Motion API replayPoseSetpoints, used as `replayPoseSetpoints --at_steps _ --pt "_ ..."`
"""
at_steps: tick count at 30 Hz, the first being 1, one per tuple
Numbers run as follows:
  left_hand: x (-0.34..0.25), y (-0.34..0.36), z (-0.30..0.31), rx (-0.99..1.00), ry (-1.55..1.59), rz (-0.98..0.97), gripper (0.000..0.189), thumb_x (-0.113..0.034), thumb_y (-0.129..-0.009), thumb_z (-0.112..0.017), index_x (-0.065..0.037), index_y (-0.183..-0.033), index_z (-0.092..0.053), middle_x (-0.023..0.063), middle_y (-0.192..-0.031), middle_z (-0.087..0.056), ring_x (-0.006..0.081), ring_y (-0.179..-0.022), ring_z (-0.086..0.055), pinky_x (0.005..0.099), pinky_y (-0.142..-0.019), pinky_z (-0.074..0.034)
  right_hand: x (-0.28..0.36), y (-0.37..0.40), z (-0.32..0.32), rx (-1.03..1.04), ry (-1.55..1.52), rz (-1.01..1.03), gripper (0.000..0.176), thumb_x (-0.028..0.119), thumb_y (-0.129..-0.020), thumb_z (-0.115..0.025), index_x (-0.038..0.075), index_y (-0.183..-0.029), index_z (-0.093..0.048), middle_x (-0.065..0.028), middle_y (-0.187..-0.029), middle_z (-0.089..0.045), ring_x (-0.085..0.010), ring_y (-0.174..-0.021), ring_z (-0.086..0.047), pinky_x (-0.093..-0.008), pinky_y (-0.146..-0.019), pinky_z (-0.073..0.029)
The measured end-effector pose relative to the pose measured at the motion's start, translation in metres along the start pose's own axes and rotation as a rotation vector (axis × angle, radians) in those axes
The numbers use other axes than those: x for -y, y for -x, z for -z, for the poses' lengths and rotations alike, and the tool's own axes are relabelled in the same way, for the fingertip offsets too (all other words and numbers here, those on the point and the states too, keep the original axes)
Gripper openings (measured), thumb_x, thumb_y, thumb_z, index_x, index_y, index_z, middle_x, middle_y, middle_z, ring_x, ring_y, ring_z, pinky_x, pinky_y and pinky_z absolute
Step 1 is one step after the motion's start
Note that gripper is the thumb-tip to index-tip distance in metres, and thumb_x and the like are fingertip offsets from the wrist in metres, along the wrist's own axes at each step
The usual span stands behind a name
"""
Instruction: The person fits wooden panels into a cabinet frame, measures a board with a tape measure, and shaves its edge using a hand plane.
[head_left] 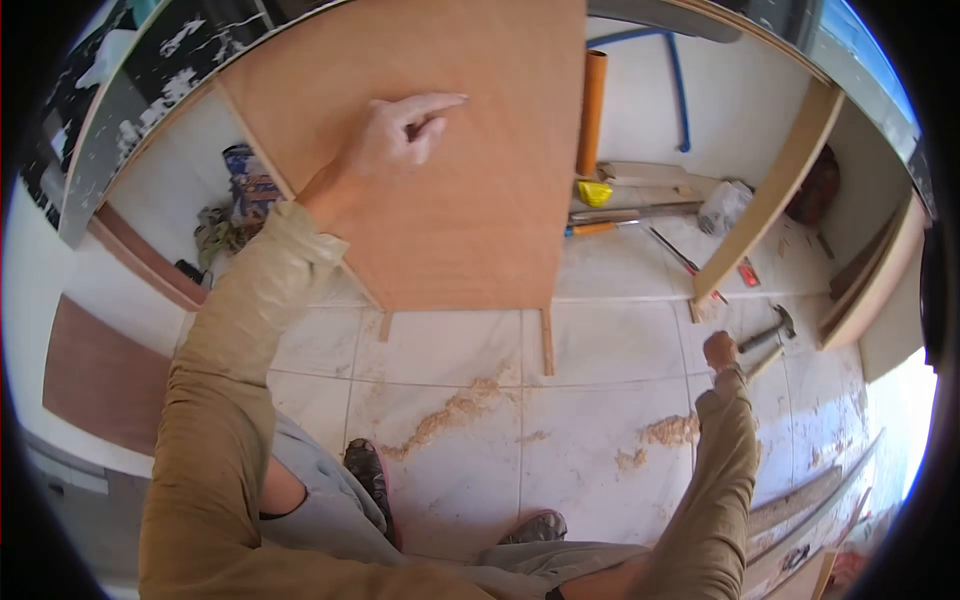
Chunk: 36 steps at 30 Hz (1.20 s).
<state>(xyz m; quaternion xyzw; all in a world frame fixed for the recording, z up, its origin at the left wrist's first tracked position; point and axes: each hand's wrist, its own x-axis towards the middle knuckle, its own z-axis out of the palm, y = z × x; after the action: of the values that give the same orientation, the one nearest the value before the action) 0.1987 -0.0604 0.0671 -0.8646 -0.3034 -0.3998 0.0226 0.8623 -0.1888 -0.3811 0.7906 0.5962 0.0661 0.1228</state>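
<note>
My left hand [405, 130] is in front of the upper part of a wooden panel [460, 220], its index finger stretched to the right and the other fingers curled, with nothing seen in it. Whether it touches the panel I cannot tell. The panel stands upright under the dark counter, with two thin strips at its lower corners. Lower right, my right hand [720, 350] is closed in a fist just left of a hammer [768, 332] lying on the tiles. What the fist holds, if anything, is hidden.
Right of the panel are an orange tube [592, 112], a yellow object [594, 193], a chisel-like tool [602, 228], a plastic bag [727, 208] and a wooden post [775, 190]. Wood shavings [455, 412] lie on the tiles. Boards [800, 500] lie at lower right.
</note>
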Motion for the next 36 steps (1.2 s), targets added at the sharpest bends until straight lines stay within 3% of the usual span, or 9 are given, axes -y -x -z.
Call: replayPoseSetpoints --at_steps 1,8,10,15,20,24,28,31,36 --pt "-0.005 -0.001 -0.010 0.029 -0.026 0.002 0.026 -0.004 -0.095 -0.059 -0.006 -0.118 -0.070 -0.0033 -0.072 -0.061 0.0022 -0.058 -0.048 0.0200 -0.050 -0.039 -0.003 0.003 0.000 -0.043 0.304 0.274 0.011 0.018 -0.081 -0.067 0.013 -0.076 -0.076 -0.0064 -0.081 -0.070 -0.0242 -0.080 -0.066 -0.0387 -0.066 -0.053" --pt "0.049 0.001 -0.021 0.064 0.060 -0.041 0.031 -0.006 -0.099 -0.055 0.000 -0.129 -0.062 -0.0019 -0.099 -0.065 0.0050 -0.064 -0.046 0.0196 -0.058 -0.040 0.035 0.062 0.143 0.195 -0.601 -0.396 0.036 0.012 -0.085 -0.053 0.001 -0.116 -0.068 -0.0262 -0.121 -0.064 -0.0392 -0.115 -0.063 -0.0479 -0.094 -0.053" --pt "0.012 -0.003 -0.020 0.046 0.139 -0.143 0.029 0.001 -0.092 -0.057 0.005 -0.120 -0.065 0.0097 -0.072 -0.065 0.0134 -0.059 -0.059 0.0265 -0.055 -0.051 0.031 0.061 0.142 0.134 -0.645 -0.419 0.033 0.011 -0.080 -0.055 -0.002 -0.106 -0.069 -0.0276 -0.110 -0.068 -0.0432 -0.106 -0.066 -0.0501 -0.086 -0.055" --pt "0.102 0.005 -0.043 0.148 0.104 -0.059 0.030 -0.009 -0.102 -0.052 0.000 -0.128 -0.062 -0.0003 -0.106 -0.066 0.0040 -0.068 -0.044 0.0187 -0.060 -0.039 0.014 0.076 0.149 0.070 -0.617 -0.462 0.030 0.016 -0.079 -0.058 -0.002 -0.100 -0.070 -0.0288 -0.103 -0.068 -0.0415 -0.098 -0.069 -0.0494 -0.081 -0.056" --pt "-0.042 -0.007 -0.041 0.274 0.258 0.084 0.029 -0.017 -0.099 -0.059 0.001 -0.119 -0.067 0.0059 -0.100 -0.070 0.0082 -0.071 -0.058 0.0215 -0.062 -0.046 -0.026 0.051 0.047 -0.132 -0.423 -0.251 0.017 0.013 -0.076 -0.062 0.001 -0.080 -0.072 -0.0175 -0.086 -0.070 -0.0388 -0.085 -0.069 -0.0458 -0.076 -0.056" --pt "-0.085 -0.019 -0.046 0.689 0.399 0.160 0.030 -0.019 -0.095 -0.064 0.002 -0.117 -0.068 0.0048 -0.086 -0.067 0.0097 -0.072 -0.058 0.0234 -0.061 -0.046 -0.046 0.072 0.136 0.284 -0.641 -0.432 0.030 0.012 -0.080 -0.054 -0.003 -0.101 -0.069 -0.0333 -0.106 -0.066 -0.0419 -0.107 -0.065 -0.0461 -0.092 -0.053" --pt "-0.104 -0.028 -0.059 0.789 0.319 -0.008 0.032 -0.021 -0.093 -0.068 0.001 -0.117 -0.068 0.0027 -0.082 -0.065 0.0083 -0.072 -0.056 0.0241 -0.064 -0.047 -0.098 0.050 0.103 0.039 -0.257 -0.210 0.032 0.018 -0.080 -0.056 -0.003 -0.100 -0.070 -0.0310 -0.107 -0.067 -0.0428 -0.106 -0.065 -0.0458 -0.091 -0.053" --pt "-0.134 -0.044 -0.063 0.786 0.496 -0.025 0.035 -0.022 -0.092 -0.070 -0.001 -0.120 -0.067 0.0005 -0.082 -0.063 0.0071 -0.071 -0.055 0.0244 -0.066 -0.049 -0.048 0.106 0.214 -0.036 -0.750 -0.661 0.034 0.019 -0.081 -0.057 -0.002 -0.104 -0.070 -0.0293 -0.113 -0.066 -0.0423 -0.108 -0.064 -0.0465 -0.093 -0.052" --pt "-0.236 -0.100 -0.082 0.811 0.511 -0.224 0.036 -0.025 -0.093 -0.069 -0.003 -0.121 -0.067 0.0000 -0.081 -0.062 0.0074 -0.071 -0.055 0.0244 -0.065 -0.048 0.028 0.079 0.186 -0.068 -0.628 -0.497 0.032 0.015 -0.083 -0.056 0.000 -0.108 -0.069 -0.0276 -0.114 -0.066 -0.0411 -0.107 -0.065 -0.0473 -0.092 -0.054"
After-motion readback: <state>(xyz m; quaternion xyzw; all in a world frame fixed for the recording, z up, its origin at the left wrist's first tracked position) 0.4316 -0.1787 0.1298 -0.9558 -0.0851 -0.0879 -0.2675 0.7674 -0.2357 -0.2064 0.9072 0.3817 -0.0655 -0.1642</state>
